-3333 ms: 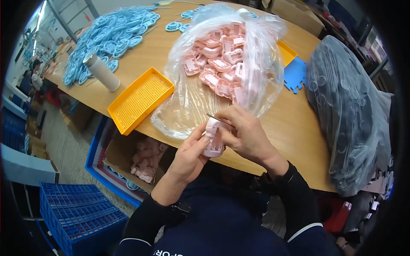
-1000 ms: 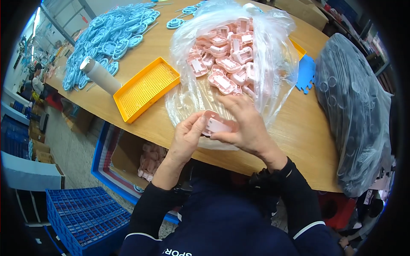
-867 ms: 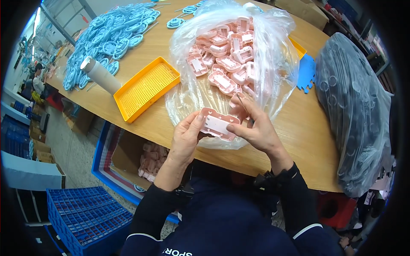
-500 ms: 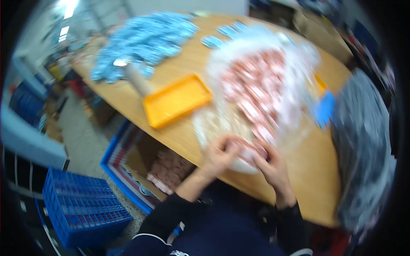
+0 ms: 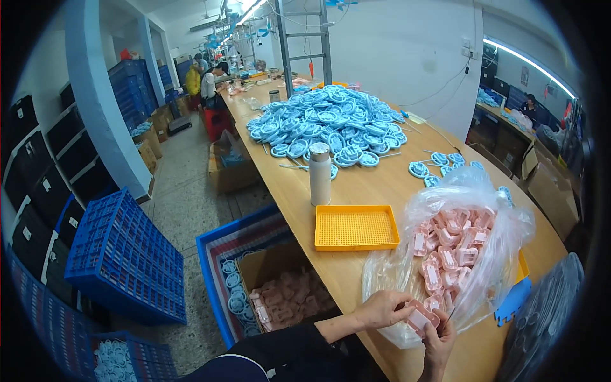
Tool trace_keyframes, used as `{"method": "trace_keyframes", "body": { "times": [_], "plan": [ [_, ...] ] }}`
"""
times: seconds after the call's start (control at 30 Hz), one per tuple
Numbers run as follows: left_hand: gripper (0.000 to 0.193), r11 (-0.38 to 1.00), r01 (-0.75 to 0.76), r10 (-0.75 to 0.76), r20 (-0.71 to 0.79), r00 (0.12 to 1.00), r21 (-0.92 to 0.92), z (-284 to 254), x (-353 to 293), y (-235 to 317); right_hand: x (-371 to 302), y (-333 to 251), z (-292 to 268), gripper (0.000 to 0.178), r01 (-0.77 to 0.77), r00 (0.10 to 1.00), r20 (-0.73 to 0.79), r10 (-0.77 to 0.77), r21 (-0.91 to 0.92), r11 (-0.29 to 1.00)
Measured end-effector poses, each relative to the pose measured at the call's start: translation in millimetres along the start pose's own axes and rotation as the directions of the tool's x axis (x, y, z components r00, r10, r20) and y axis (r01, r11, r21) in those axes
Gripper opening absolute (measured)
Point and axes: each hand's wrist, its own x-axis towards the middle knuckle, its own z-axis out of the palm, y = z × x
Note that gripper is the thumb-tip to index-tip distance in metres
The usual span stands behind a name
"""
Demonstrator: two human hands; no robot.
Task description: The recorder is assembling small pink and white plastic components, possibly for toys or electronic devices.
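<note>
Between my two hands is a pink plastic part (image 5: 418,318) with a pale rectangular middle, held over the near edge of the table. My left hand (image 5: 380,310) pinches its left and upper side. My right hand (image 5: 439,340) grips it from the right, thumb on its face. Just beyond lies a clear plastic bag (image 5: 423,197), spread open, with a heap of similar pink parts (image 5: 447,258) in it. Part of the bag lies beneath my hands.
An orange tray (image 5: 356,228) and a white bottle (image 5: 319,178) stand left of the bag. Pale blue ring-shaped parts (image 5: 331,118) are piled farther back. Below the table's left edge, a blue crate (image 5: 213,280) holds a carton of pink parts. Blue crates (image 5: 127,261) stand on the floor.
The view has tilted up and swung left, so my hands now appear lower and farther right. Both hands still hold a pink part.
</note>
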Motion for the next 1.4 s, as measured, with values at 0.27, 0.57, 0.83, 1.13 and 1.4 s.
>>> {"method": "trace_keyframes", "body": {
  "times": [0.27,0.57,0.83,1.13,1.4],
  "plan": [
    [0.03,0.981,0.0,-0.007,-0.035,0.999,-0.193,13.9,-3.4,-9.2,-4.9,-0.4,-4.3,0.033,-0.032,0.999,0.006,0.032,0.001,1.0],
    [0.028,0.997,-0.016,0.018,0.032,0.999,-0.075,21.7,-4.7,-7.4,-14.4,-2.9,-11.7,0.032,-0.098,0.995,-0.021,0.097,-0.065,0.993],
    [0.026,0.991,0.066,-0.056,0.09,0.994,-0.114,6.3,11.1,-14.5,1.3,-3.6,0.3,0.031,-0.088,0.996,-0.007,0.088,-0.022,0.996],
    [0.028,0.685,0.394,-0.189,0.373,0.908,-0.613,8.5,22.7,-17.3,-6.1,-16.7,-9.4,0.03,-0.133,0.991,-0.002,0.134,0.08,0.988],
    [0.023,0.591,0.449,-0.256,0.372,0.892,-0.67,18.6,20.2,-21.9,-4.8,-14.1,-10.2,0.03,-0.156,0.988,0.0,0.156,0.058,0.986]
  ]
}}
